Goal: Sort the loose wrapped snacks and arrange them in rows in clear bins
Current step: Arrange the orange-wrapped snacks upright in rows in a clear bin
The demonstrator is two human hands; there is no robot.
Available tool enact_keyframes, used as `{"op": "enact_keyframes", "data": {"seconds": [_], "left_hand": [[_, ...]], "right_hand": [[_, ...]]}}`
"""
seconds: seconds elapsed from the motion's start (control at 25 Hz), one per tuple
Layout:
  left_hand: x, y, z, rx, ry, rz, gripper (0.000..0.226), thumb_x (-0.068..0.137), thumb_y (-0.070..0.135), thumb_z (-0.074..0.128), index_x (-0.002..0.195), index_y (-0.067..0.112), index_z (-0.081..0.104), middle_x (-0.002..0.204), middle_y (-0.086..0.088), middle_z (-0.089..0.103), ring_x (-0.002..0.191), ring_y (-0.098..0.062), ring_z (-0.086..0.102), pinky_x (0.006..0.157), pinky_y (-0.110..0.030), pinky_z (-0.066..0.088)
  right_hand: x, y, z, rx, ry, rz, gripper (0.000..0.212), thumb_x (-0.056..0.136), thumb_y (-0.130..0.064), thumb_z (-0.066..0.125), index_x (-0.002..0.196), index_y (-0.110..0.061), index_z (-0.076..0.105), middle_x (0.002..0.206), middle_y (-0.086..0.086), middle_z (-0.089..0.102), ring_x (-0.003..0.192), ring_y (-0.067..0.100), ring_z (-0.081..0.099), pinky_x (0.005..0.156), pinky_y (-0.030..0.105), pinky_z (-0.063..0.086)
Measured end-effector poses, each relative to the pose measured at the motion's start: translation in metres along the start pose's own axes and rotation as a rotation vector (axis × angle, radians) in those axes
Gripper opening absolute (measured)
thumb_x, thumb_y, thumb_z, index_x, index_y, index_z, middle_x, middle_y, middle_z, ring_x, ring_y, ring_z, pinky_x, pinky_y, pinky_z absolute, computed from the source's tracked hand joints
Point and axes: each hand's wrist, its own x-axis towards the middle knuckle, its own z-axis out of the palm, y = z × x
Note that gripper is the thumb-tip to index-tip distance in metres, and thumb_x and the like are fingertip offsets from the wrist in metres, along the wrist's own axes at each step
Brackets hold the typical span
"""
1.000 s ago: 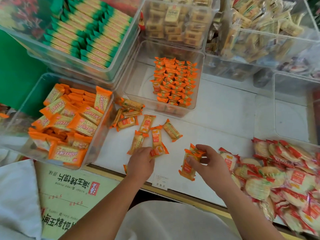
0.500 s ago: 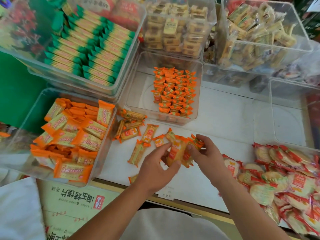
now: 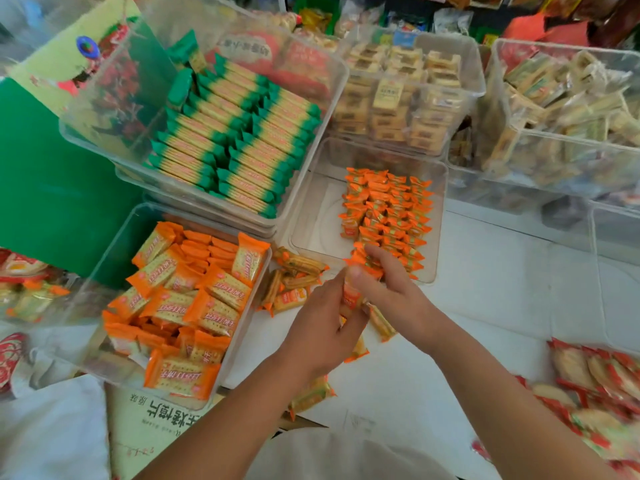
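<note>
Both hands meet over a bunch of small orange-and-yellow wrapped snacks [image 3: 351, 294] just in front of a clear bin [image 3: 311, 220]. My left hand [image 3: 320, 330] grips the bunch from the left and my right hand [image 3: 388, 289] pinches it from the right. Inside that bin, rows of the same orange snacks [image 3: 388, 209] fill the right half; the left half is bare. More loose snacks [image 3: 294, 282] lie on the white table to the left of my hands, and a few [image 3: 381, 323] lie under them.
A bin of larger orange cracker packs [image 3: 180, 303] stands at the left. Behind it is a bin of green-ended packs [image 3: 235, 140]. Bins of pale snacks [image 3: 398, 98] stand at the back. Red-wrapped rice crackers [image 3: 595, 382] are heaped at the right, and an empty clear bin [image 3: 616, 265] stands beyond them.
My left hand picked snacks off the table and brought them to the right hand. Both hands have moved forward together with the bunch, up to the bin's front wall.
</note>
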Motion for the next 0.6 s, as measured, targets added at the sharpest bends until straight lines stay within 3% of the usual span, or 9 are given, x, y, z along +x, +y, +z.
{"op": "enact_keyframes", "data": {"seconds": [0.12, 0.2, 0.24, 0.32, 0.4, 0.52, 0.6], "left_hand": [[0.01, -0.007, -0.01, 0.024, -0.101, -0.085, 0.063, 0.099, 0.053, 0.052, 0.155, 0.051, 0.023, 0.13, 0.021, 0.055, 0.119, -0.003, 0.054, 0.095, -0.039, 0.056], [0.015, -0.003, -0.013, -0.149, -0.135, -0.147, 0.056, 0.1, 0.047, 0.058, 0.139, 0.074, 0.026, 0.124, 0.044, 0.05, 0.118, 0.016, 0.049, 0.096, -0.027, 0.055], [0.019, -0.002, -0.015, -0.216, -0.12, -0.171, 0.053, 0.101, 0.043, 0.058, 0.131, 0.077, 0.03, 0.124, 0.051, 0.046, 0.119, 0.024, 0.045, 0.099, -0.022, 0.052], [0.029, -0.011, -0.017, -0.226, 0.0, -0.195, 0.049, 0.103, 0.04, 0.056, 0.142, 0.062, 0.036, 0.14, 0.043, 0.042, 0.131, 0.018, 0.039, 0.111, -0.029, 0.044], [0.044, -0.02, -0.023, -0.08, 0.139, -0.2, 0.052, 0.104, 0.039, 0.053, 0.154, 0.038, 0.037, 0.153, 0.019, 0.042, 0.14, -0.001, 0.04, 0.115, -0.038, 0.041], [0.075, -0.029, -0.031, 0.114, 0.196, -0.209, 0.054, 0.104, 0.031, 0.053, 0.155, 0.023, 0.038, 0.155, 0.004, 0.043, 0.142, -0.014, 0.041, 0.113, -0.042, 0.043], [0.092, -0.034, -0.034, 0.228, 0.237, -0.183, 0.048, 0.102, 0.027, 0.054, 0.149, 0.019, 0.046, 0.144, 0.0, 0.052, 0.13, -0.019, 0.051, 0.105, -0.044, 0.048]], "right_hand": [[0.013, 0.009, -0.011, -0.147, -0.017, 0.004, 0.086, 0.077, -0.064, 0.076, 0.15, -0.043, 0.035, 0.141, -0.01, 0.054, 0.129, 0.011, 0.055, 0.108, 0.042, 0.05], [0.02, 0.01, -0.018, -0.133, 0.034, 0.005, 0.08, 0.08, -0.052, 0.081, 0.148, -0.04, 0.041, 0.134, -0.013, 0.06, 0.12, 0.008, 0.062, 0.102, 0.039, 0.054], [0.024, 0.006, -0.021, -0.106, 0.067, -0.009, 0.078, 0.081, -0.046, 0.083, 0.147, -0.037, 0.043, 0.13, -0.014, 0.062, 0.117, 0.005, 0.064, 0.099, 0.034, 0.055], [0.041, -0.005, -0.03, -0.046, 0.137, -0.021, 0.077, 0.08, -0.033, 0.087, 0.143, -0.035, 0.043, 0.121, -0.019, 0.064, 0.106, -0.007, 0.065, 0.089, 0.014, 0.052], [0.07, -0.016, -0.041, -0.055, 0.196, -0.039, 0.076, 0.078, -0.024, 0.089, 0.137, -0.034, 0.043, 0.112, -0.022, 0.063, 0.094, -0.017, 0.063, 0.078, 0.001, 0.046], [0.117, -0.021, -0.045, -0.166, 0.178, -0.077, 0.073, 0.078, -0.025, 0.089, 0.136, -0.026, 0.045, 0.109, -0.02, 0.061, 0.093, -0.018, 0.061, 0.07, -0.002, 0.042], [0.142, -0.014, -0.038, -0.255, 0.087, -0.076, 0.073, 0.078, -0.025, 0.089, 0.137, -0.022, 0.044, 0.106, -0.02, 0.059, 0.09, -0.018, 0.06, 0.068, -0.001, 0.042]]}}
